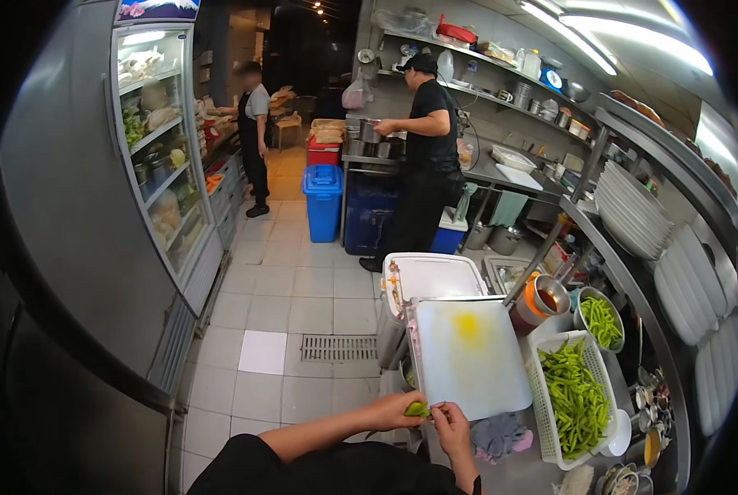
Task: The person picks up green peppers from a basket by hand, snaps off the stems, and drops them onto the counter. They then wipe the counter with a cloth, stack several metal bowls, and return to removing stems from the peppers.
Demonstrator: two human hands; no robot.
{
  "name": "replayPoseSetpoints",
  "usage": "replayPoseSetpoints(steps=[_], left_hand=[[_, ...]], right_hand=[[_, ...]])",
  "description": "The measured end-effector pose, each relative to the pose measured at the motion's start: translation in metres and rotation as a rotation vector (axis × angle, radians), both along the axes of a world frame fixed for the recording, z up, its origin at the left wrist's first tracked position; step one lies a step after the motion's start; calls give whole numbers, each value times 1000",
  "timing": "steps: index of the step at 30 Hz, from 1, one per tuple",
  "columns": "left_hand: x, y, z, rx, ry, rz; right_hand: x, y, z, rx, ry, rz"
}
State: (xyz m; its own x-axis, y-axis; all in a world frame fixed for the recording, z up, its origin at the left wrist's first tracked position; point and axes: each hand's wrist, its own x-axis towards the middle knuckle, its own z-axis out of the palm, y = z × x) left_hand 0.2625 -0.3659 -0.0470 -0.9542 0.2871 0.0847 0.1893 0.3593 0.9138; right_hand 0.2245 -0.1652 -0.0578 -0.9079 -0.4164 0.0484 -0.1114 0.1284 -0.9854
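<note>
My left hand point(395, 410) is closed around a green chilli point(418, 409), most of which the fingers hide. At the chilli's right end, the fingertips of my right hand point(451, 427) are pinched together and touch it. Both hands are just off the near edge of a white cutting board point(493, 371), which has a yellow stain. To the right, a white plastic basket point(544, 399) is full of long green chillies point(573, 396). Behind it stands a metal bowl point(620, 345) with more green chillies point(601, 322).
A crumpled grey cloth point(498, 434) lies right of my hands. Stacked white plates point(631, 210) fill the rack at right. A co-worker point(427, 148) stands at the back counter holding a metal pot; another person point(253, 136) stands beyond the glass-door fridge point(159, 148).
</note>
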Motion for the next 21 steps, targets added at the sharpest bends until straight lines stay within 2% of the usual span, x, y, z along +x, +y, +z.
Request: replayPoseSetpoints(steps=[4, 7, 11, 14, 21], left_hand=[[5, -5, -4, -83, 52, -7], [6, -8, 1, -150, 63, 15], [6, -11, 3, -201, 86, 23], [7, -11, 3, -208, 81, 24], [5, -10, 3, -159, 96, -17]], right_hand=[[-4, -5, -6, 123, 112, 52], [-8, -9, 1, 229, 118, 47], [-8, -13, 11, 236, 69, 93], [-10, -13, 5, 185, 58, 93], [-11, -9, 4, -54, -225, 99]])
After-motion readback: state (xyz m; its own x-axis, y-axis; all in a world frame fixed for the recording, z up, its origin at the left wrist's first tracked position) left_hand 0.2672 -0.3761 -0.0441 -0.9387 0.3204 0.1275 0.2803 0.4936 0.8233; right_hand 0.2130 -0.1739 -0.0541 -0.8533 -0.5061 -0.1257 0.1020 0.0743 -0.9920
